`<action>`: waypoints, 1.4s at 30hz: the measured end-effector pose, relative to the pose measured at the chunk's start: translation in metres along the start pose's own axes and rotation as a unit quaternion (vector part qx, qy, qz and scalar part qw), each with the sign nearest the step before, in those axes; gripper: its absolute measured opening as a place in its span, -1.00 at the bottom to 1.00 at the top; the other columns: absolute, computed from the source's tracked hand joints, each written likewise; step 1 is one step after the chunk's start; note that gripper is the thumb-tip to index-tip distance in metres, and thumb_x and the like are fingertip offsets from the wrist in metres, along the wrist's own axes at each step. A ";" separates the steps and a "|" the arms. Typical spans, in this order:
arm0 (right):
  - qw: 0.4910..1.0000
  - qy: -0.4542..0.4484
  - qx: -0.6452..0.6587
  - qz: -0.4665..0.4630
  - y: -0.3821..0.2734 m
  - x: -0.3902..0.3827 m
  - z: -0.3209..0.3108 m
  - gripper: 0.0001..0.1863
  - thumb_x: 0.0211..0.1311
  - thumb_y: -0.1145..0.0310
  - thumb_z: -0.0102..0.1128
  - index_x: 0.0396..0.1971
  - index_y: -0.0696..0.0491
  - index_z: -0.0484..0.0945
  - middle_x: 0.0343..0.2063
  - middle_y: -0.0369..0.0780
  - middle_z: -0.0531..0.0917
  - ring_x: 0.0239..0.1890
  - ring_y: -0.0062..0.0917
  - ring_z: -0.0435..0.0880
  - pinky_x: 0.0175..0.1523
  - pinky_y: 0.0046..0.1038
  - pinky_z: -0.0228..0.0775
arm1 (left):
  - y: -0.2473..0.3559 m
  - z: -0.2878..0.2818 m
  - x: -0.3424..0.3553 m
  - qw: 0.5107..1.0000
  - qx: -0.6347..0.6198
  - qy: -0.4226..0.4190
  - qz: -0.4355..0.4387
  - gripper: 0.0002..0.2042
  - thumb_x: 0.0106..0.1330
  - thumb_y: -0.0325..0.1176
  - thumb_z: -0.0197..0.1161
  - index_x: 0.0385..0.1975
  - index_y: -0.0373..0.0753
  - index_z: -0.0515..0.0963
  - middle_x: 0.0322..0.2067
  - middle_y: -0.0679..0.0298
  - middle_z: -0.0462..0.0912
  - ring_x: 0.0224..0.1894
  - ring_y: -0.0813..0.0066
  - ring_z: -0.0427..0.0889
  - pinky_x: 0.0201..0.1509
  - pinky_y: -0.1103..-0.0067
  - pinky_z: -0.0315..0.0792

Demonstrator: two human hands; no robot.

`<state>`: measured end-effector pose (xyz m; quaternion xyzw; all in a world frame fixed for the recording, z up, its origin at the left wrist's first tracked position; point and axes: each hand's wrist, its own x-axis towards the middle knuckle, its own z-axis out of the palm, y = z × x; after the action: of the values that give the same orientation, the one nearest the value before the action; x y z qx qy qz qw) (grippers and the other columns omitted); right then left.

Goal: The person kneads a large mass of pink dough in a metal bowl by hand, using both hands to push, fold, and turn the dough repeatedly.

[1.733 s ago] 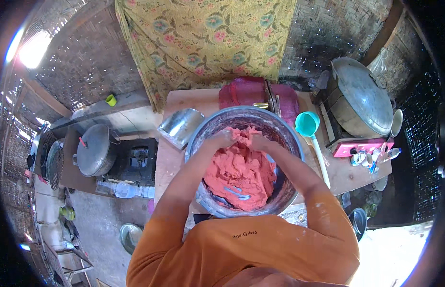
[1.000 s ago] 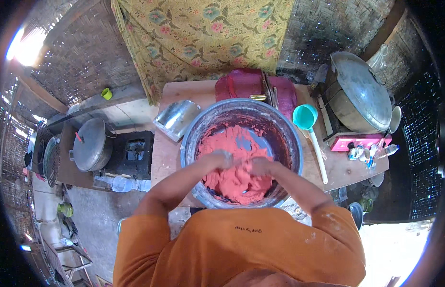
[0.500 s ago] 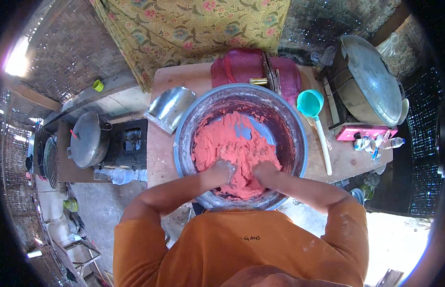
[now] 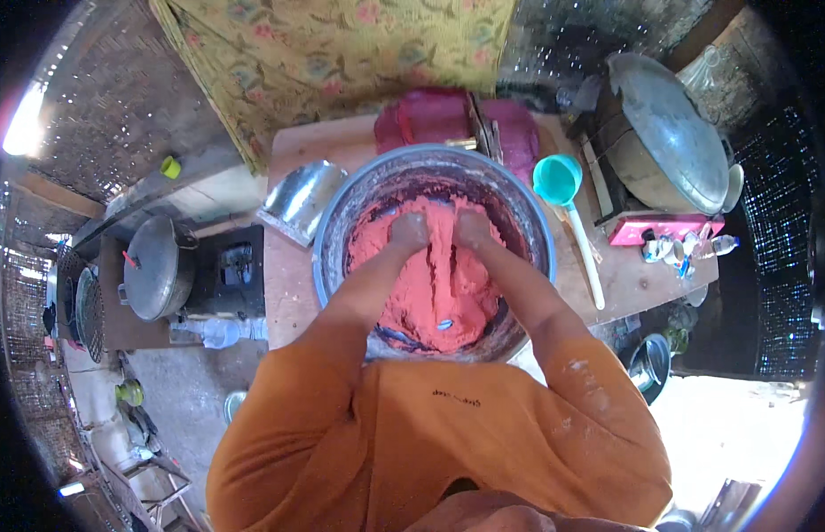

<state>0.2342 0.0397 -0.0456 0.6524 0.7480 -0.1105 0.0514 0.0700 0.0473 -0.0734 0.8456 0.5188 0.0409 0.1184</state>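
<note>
A big round blue-grey basin (image 4: 545, 257) in front of me holds a mass of pink dough (image 4: 404, 301). Toward its far side, my left hand (image 4: 410, 232) is closed and sunk into the dough left of the middle. My right hand (image 4: 471, 229), closed as well, presses in just right of it. Both sets of fingertips are buried. Between the hands and toward me runs a ridge of dough with dark grooves beside it. A small bare patch of the basin's bottom shows through near me.
The basin stands on a wooden table (image 4: 288, 293). Around it are a shiny metal container (image 4: 304, 199), a turquoise dipper (image 4: 557, 180) with a long white handle and a magenta bundle (image 4: 421, 124). A large lidded pot (image 4: 665, 133) stands at right, another pot (image 4: 160, 266) by a stove (image 4: 239, 266) at left.
Both hands have moved away from me, from the near part of the dough to its far part. The dough's near part is now uncovered, and the whole view has shifted slightly.
</note>
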 end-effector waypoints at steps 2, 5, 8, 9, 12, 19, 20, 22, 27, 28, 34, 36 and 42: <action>0.990 0.119 0.079 0.017 0.004 0.002 0.011 -0.76 -0.33 0.39 0.13 -0.53 0.13 0.53 -0.49 -0.09 0.57 -0.42 -0.28 0.58 -0.38 -0.29 0.42 | -0.016 0.001 0.018 0.997 -0.015 0.074 -0.008 -0.68 0.04 -0.19 0.10 -0.35 -0.33 0.53 -0.45 0.08 0.60 -0.39 0.16 0.59 -0.28 0.36 0.46; 0.987 -0.008 0.077 -0.142 0.006 -0.028 0.016 -0.76 -0.31 0.32 0.14 -0.56 0.16 0.53 -0.52 -0.03 0.57 -0.43 -0.30 0.59 -0.37 -0.26 0.40 | -0.033 -0.016 0.011 0.936 -0.079 -0.300 0.164 -0.41 -0.08 0.01 0.23 -0.22 -0.45 0.42 -0.38 -0.08 0.54 -0.31 0.06 0.53 -0.23 0.35 0.43; 0.949 -0.134 0.104 -0.266 -0.010 -0.078 -0.016 -0.72 -0.29 0.27 0.15 -0.59 0.19 0.53 -0.54 0.04 0.56 -0.44 -0.29 0.60 -0.34 -0.22 0.39 | -0.017 -0.076 -0.066 0.908 0.047 -0.334 0.249 -0.28 -0.20 0.23 0.28 -0.36 -0.47 0.47 -0.42 -0.07 0.56 -0.36 0.07 0.55 -0.28 0.36 0.42; 0.951 -0.140 0.148 -0.233 -0.027 -0.109 -0.029 -0.72 -0.29 0.27 0.15 -0.59 0.20 0.52 -0.54 0.04 0.56 -0.44 -0.26 0.60 -0.33 -0.21 0.39 | -0.007 -0.101 -0.092 0.908 0.027 -0.356 0.218 -0.41 -0.25 0.08 0.34 -0.45 -0.42 0.51 -0.45 0.00 0.58 -0.39 0.12 0.56 -0.32 0.35 0.43; 0.960 -0.112 0.076 -0.246 -0.064 -0.136 -0.006 -0.71 -0.30 0.27 0.16 -0.58 0.19 0.51 -0.54 0.02 0.57 -0.43 -0.21 0.59 -0.29 -0.22 0.41 | -0.004 -0.105 -0.132 0.917 0.034 -0.329 0.223 -0.58 -0.26 -0.10 0.38 -0.50 -0.34 0.56 -0.48 0.10 0.60 -0.41 0.19 0.59 -0.34 0.36 0.44; 0.985 -0.094 0.070 -0.130 -0.085 -0.083 0.002 -0.66 -0.32 0.20 0.21 -0.51 0.13 0.50 -0.48 -0.11 0.58 -0.40 -0.28 0.58 -0.29 -0.31 0.44 | 0.003 -0.063 -0.092 0.945 0.202 -0.193 0.168 -0.67 -0.18 -0.28 0.31 -0.33 -0.18 0.56 -0.37 0.15 0.60 -0.35 0.29 0.61 -0.25 0.42 0.48; 0.991 -0.056 0.074 -0.095 -0.084 -0.074 0.001 -0.68 -0.31 0.22 0.21 -0.51 0.12 0.50 -0.50 -0.13 0.57 -0.40 -0.29 0.57 -0.30 -0.31 0.43 | -0.001 -0.065 -0.080 0.956 0.187 -0.164 0.156 -0.70 -0.15 -0.31 0.28 -0.34 -0.17 0.57 -0.35 0.15 0.60 -0.34 0.30 0.61 -0.24 0.41 0.49; 0.993 -0.029 0.081 -0.084 -0.076 -0.056 0.009 -0.67 -0.31 0.23 0.21 -0.50 0.13 0.49 -0.49 -0.12 0.56 -0.38 -0.29 0.57 -0.30 -0.30 0.43 | -0.006 -0.061 -0.060 0.966 0.153 -0.177 0.106 -0.72 -0.13 -0.34 0.23 -0.33 -0.18 0.56 -0.35 0.14 0.60 -0.32 0.28 0.61 -0.24 0.39 0.49; 0.989 0.062 0.129 -0.026 -0.046 -0.011 0.041 -0.60 -0.31 0.22 0.22 -0.40 0.15 0.47 -0.48 -0.09 0.55 -0.37 -0.26 0.55 -0.28 -0.28 0.42 | -0.023 -0.053 -0.026 0.991 0.066 -0.113 0.026 -0.76 -0.04 -0.37 0.09 -0.34 -0.22 0.54 -0.34 0.09 0.59 -0.30 0.22 0.60 -0.23 0.32 0.48; 0.986 0.093 0.131 -0.052 -0.042 -0.007 0.045 -0.55 -0.28 0.23 0.21 -0.32 0.17 0.46 -0.43 -0.07 0.55 -0.34 -0.24 0.55 -0.25 -0.28 0.42 | -0.027 -0.047 -0.025 0.997 0.026 -0.067 0.017 -0.77 -0.08 -0.35 0.10 -0.40 -0.25 0.53 -0.40 0.07 0.59 -0.34 0.16 0.59 -0.28 0.32 0.47; 0.919 0.221 0.275 -0.177 -0.024 -0.020 0.032 -0.43 -0.13 0.26 0.17 -0.06 0.19 0.34 -0.26 -0.04 0.53 -0.20 -0.23 0.52 -0.08 -0.34 0.34 | -0.021 -0.046 -0.035 0.995 -0.089 0.045 0.008 -0.76 -0.01 -0.30 0.08 -0.40 -0.32 0.48 -0.40 -0.01 0.56 -0.28 0.08 0.55 -0.23 0.31 0.43; 0.905 0.006 0.358 -0.229 -0.028 -0.046 -0.017 -0.41 -0.05 0.21 0.15 0.00 0.18 0.28 -0.17 -0.09 0.49 -0.11 -0.32 0.46 0.00 -0.39 0.27 | -0.025 -0.058 -0.051 0.990 -0.123 0.064 0.008 -0.75 0.05 -0.28 0.06 -0.37 -0.32 0.47 -0.37 -0.01 0.55 -0.21 0.09 0.53 -0.14 0.33 0.41; 0.745 -0.092 0.648 -0.125 -0.002 -0.152 -0.158 -0.44 0.17 0.16 0.06 0.11 0.13 0.21 0.02 -0.24 0.40 0.08 -0.57 0.32 0.16 -0.54 0.11 | 0.015 -0.167 -0.115 0.960 -0.130 -0.236 0.078 -0.46 -0.01 -0.10 0.24 -0.14 -0.42 0.39 -0.11 -0.11 0.44 -0.08 0.06 0.46 -0.02 0.36 0.34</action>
<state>0.2642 -0.0705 0.1413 0.4155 0.5627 -0.6340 -0.3297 -0.0019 -0.0349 0.0979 0.8466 0.3986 -0.0837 0.3427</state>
